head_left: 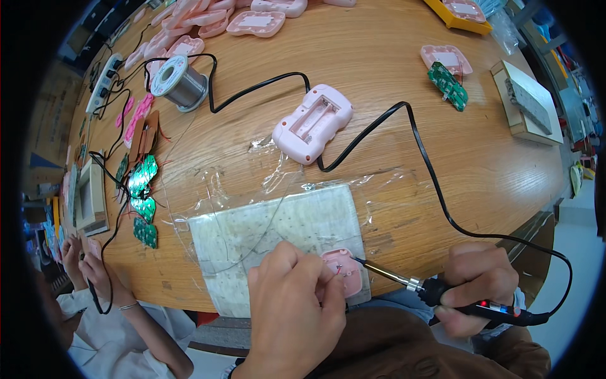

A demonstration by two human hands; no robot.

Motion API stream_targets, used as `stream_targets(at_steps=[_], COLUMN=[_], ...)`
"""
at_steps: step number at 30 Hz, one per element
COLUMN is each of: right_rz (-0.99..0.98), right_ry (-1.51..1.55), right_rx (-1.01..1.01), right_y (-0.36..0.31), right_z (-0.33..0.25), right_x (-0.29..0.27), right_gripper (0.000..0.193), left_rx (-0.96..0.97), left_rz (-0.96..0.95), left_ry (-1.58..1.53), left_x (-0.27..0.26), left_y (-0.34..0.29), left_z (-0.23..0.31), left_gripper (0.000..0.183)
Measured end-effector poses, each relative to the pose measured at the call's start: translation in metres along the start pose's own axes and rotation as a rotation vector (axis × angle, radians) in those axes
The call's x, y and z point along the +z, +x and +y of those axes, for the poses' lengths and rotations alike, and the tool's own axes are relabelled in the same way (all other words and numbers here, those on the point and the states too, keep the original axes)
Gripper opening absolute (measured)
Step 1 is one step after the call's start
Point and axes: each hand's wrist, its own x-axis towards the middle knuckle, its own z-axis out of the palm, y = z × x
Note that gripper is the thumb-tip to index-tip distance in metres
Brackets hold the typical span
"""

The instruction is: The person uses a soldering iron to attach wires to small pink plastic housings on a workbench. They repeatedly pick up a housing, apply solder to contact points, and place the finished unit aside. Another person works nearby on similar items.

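Observation:
My right hand [476, 287] is closed round the black handle of a soldering iron [394, 276], on which small red and blue lights glow. The iron's tip meets or nearly meets the upper right edge of a small pink plastic shell [349, 278]. My left hand [293, 303] pinches this shell at its left side, fingertips partly hidden. A short red wire shows inside the shell, near my fingers. Beneath lies a stained, whitish work mat [233, 237] with thin strands across it. Beyond the mat rests a pink casing [315, 123] with an open battery compartment.
A solder spool [181, 85] stands far left, near a pile of pink shells [202, 19]. Green circuit boards [143, 180] lie at left, another [448, 86] at far right. The iron's black cord [435, 183] loops over the table. At left, a co-worker's hands [95, 271] are busy.

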Motion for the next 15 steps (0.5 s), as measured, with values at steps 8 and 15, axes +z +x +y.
stream_targets(at_steps=[8,15], right_rz=[0.081,0.12], right_ry=[0.011,0.013], right_rx=[0.001,-0.008], right_y=[-0.005,-0.01], right_z=[0.003,0.005], right_x=[0.001,0.0], right_gripper=[0.025,0.025], left_rx=[-0.019,-0.043], left_rz=[-0.008,-0.005], left_ry=[0.007,-0.025], left_x=[-0.001,0.0], left_y=[0.0,-0.001], left_z=[0.002,0.002], left_gripper=[0.012,0.012])
